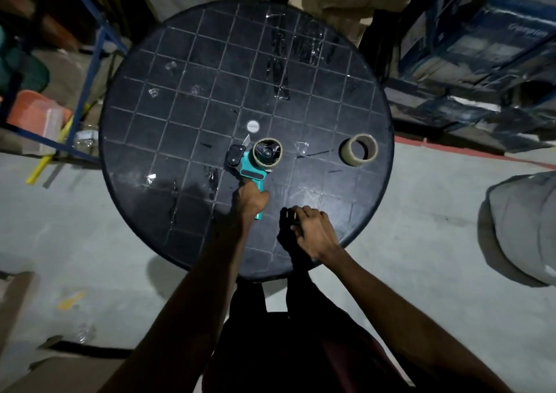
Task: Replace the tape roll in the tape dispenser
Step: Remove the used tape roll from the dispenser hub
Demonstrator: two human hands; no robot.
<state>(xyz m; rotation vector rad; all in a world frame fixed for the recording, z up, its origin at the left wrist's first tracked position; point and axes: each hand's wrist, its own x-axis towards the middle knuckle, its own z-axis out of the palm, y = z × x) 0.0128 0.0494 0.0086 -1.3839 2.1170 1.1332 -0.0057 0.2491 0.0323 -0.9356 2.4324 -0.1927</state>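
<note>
A teal tape dispenser [249, 170] lies on the round black table [180, 128], near the middle. A roll of tape [267, 151] sits on its spindle. My left hand [248, 198] grips the dispenser's handle. A second tape roll [359, 150] stands apart near the table's right edge. My right hand [311, 230] hovers over the table's near edge, right of the handle, with fingers loosely curled and nothing in it.
A small white disc [253, 126] lies just beyond the dispenser. Strips and scraps of clear tape [282, 59] stick to the tabletop. Blue metal racks [90, 62] stand left and right, a grey sack [523, 227] at the right, cardboard boxes behind.
</note>
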